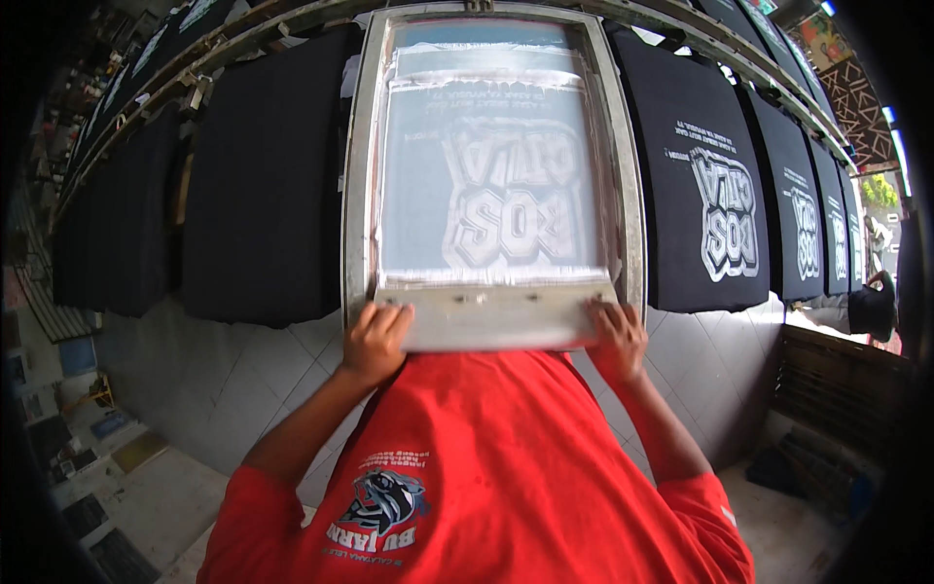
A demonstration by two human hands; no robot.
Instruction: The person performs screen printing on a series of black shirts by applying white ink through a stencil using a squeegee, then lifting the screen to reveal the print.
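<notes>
A screen-printing frame (626,175) with a pale mesh lies straight in front of me, its long sides running away from me. Large block lettering and smaller lines of print show through the mesh. White ink (491,78) forms a thick band near the far end, and another strip of it runs along the squeegee's far edge. The wide grey squeegee (496,316) spans the near end of the frame. My left hand (377,341) is closed over its left end, and my right hand (618,341) grips the right end.
On the right, black shirts (696,107) on boards carry white prints, in a row going back. To the left hang plain black shirts (263,175). A rail (224,58) crosses behind them. Below is a tiled floor (243,380). A person (869,307) is at the far right.
</notes>
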